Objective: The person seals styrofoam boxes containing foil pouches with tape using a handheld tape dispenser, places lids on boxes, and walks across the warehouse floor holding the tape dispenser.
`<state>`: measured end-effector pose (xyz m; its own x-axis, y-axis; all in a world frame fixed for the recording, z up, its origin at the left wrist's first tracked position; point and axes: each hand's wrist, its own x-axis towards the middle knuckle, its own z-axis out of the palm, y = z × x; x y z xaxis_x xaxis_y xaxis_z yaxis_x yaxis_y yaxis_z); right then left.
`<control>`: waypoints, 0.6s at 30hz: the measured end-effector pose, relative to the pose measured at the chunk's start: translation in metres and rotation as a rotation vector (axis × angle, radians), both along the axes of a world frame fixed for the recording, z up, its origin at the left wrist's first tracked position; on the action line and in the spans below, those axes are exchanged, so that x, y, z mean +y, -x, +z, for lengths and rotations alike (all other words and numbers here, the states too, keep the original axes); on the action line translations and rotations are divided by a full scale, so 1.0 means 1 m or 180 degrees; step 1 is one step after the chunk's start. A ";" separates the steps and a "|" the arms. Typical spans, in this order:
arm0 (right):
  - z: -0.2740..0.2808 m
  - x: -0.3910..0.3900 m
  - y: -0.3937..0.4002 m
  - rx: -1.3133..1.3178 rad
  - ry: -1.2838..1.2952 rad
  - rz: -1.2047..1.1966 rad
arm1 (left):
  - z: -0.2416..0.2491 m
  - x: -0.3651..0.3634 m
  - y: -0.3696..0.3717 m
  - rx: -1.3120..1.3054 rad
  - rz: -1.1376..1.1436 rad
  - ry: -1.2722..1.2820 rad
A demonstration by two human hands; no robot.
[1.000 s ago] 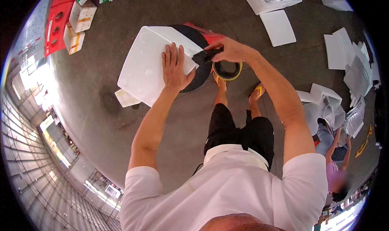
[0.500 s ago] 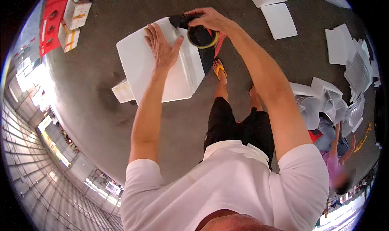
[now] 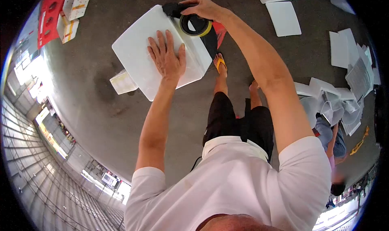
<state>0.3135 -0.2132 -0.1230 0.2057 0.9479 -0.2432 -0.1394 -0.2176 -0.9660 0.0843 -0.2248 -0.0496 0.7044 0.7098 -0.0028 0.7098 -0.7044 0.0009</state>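
A white foam box [image 3: 133, 44] with its lid on sits before me, turned at an angle. On its top my left hand [image 3: 165, 58] lies flat, fingers spread. My right hand [image 3: 202, 8] is closed on a black tape dispenser [image 3: 174, 10] at the box's far right corner. The dispenser carries a tape roll [image 3: 207, 28] with a yellowish edge, whose open middle shows the box behind it. Part of the grip is hidden by my right fingers. A black and red thing [image 3: 219, 31] shows beside the box, under my right wrist.
A small white block [image 3: 123, 82] stands at the box's left. Red cartons [image 3: 52, 18] and taped foam boxes [image 3: 79, 7] are at the far left. A white lid [image 3: 283, 19] lies to the right. Stacked foam pieces [image 3: 324, 93] stand further right, beside another person [image 3: 336, 143].
My left hand has slid nearer over the box top, its fingers spread wider. My right hand and the tape dispenser sit slightly further up and left in view. The box appears slightly turned.
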 end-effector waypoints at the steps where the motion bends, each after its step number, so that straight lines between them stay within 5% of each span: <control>1: -0.002 -0.002 -0.001 -0.0145 -0.0104 0.0318 | -0.001 0.001 -0.003 -0.0059 0.0130 -0.0013; 3: 0.012 -0.025 -0.007 -0.0568 -0.0089 0.0816 | -0.003 0.002 -0.010 -0.0102 0.0274 -0.0026; 9: 0.021 -0.156 -0.017 0.0526 0.0356 0.1289 | -0.011 0.003 -0.023 -0.0155 0.0623 -0.0150; 16: 0.042 -0.227 0.022 0.0996 0.0681 0.0578 | -0.014 0.003 -0.041 -0.0239 0.1230 -0.0166; 18: 0.037 -0.226 0.045 0.0850 0.0490 -0.0119 | -0.018 0.004 -0.044 -0.0207 0.1282 -0.0244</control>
<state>0.2682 -0.4388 -0.0856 0.1493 0.8887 -0.4334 -0.3945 -0.3484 -0.8503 0.1286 -0.2212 -0.0675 0.3672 0.9252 0.0961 0.9289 -0.3700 0.0131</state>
